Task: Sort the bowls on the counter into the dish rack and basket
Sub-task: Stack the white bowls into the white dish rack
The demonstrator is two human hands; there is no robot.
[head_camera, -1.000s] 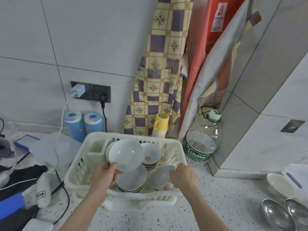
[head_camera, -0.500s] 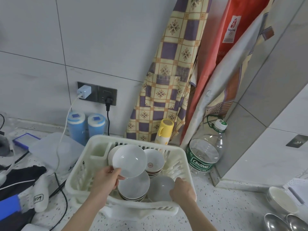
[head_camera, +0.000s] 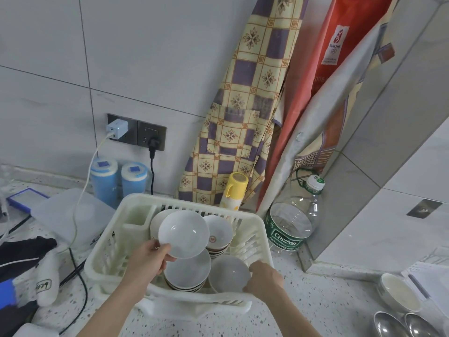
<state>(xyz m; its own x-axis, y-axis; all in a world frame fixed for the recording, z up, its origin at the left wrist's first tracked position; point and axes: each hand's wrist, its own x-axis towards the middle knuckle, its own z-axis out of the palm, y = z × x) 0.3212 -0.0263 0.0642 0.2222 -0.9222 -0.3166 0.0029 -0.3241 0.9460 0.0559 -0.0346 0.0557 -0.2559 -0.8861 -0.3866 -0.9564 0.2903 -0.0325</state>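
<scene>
Our left hand (head_camera: 148,260) pinches a small white round bowl (head_camera: 184,234) over the cream plastic dish rack (head_camera: 261,229) while our right hand (head_camera: 264,278) grips another pale bowl (head_camera: 228,273) inside it, so a slip could crack the stacked bowls (head_camera: 187,272) below.

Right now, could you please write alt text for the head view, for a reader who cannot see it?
Left hand holds a white bowl tilted above stacked bowls in a cream dish rack; right hand grips another bowl inside it. A speckled counter bears a water bottle, and a bowl and spoons at right.
</scene>
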